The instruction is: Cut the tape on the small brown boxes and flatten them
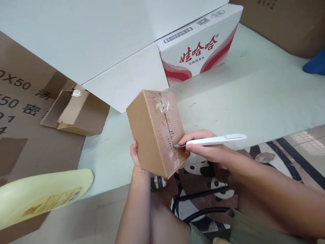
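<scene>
A small brown cardboard box (149, 130) is held up in the middle of the view, its taped seam facing me. My left hand (134, 156) grips the box from below and behind, with only the thumb and the heel of the hand showing. My right hand (205, 149) is closed on a white pen (215, 140), whose tip touches the torn tape on the box's seam near the lower corner.
A white and red printed carton (200, 44) stands at the back. An opened flat brown box (76, 113) lies left, on large printed cardboard (22, 135). A pale yellow bottle (43, 195) lies at lower left. Panda-patterned cloth (200, 184) covers my lap. A blue object (316, 64) sits far right.
</scene>
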`<act>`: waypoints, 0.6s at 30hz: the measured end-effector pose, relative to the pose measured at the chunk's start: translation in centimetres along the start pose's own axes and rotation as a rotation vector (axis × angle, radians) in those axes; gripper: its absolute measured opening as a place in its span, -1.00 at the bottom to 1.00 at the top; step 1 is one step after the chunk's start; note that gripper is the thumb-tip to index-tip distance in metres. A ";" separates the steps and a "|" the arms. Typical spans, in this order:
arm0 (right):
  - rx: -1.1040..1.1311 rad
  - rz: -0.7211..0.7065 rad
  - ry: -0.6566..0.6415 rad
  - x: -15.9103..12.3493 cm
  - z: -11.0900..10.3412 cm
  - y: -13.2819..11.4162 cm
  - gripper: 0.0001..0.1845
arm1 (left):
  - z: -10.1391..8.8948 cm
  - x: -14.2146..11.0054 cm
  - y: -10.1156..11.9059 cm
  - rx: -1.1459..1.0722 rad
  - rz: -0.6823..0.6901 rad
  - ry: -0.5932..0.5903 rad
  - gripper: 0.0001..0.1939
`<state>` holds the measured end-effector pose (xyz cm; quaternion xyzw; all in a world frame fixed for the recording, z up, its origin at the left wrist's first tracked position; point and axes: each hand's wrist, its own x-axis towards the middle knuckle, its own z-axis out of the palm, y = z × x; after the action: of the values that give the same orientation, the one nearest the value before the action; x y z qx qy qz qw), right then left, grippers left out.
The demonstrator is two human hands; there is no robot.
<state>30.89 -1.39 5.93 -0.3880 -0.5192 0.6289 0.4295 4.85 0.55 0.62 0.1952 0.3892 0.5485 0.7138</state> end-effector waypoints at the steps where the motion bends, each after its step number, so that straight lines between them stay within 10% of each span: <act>1: 0.002 0.004 -0.001 0.0 0.0 0.0 -0.76 | 0.0 0.0 0.0 0.002 -0.002 0.000 -0.43; 18: 0.025 -0.010 -0.007 0.1 0.0 0.1 -0.81 | 0.4 0.0 0.1 -0.023 0.016 0.029 -0.50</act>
<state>30.82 -1.31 5.85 -0.3777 -0.5148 0.6345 0.4356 5.13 0.64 0.94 0.1821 0.3915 0.5612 0.7061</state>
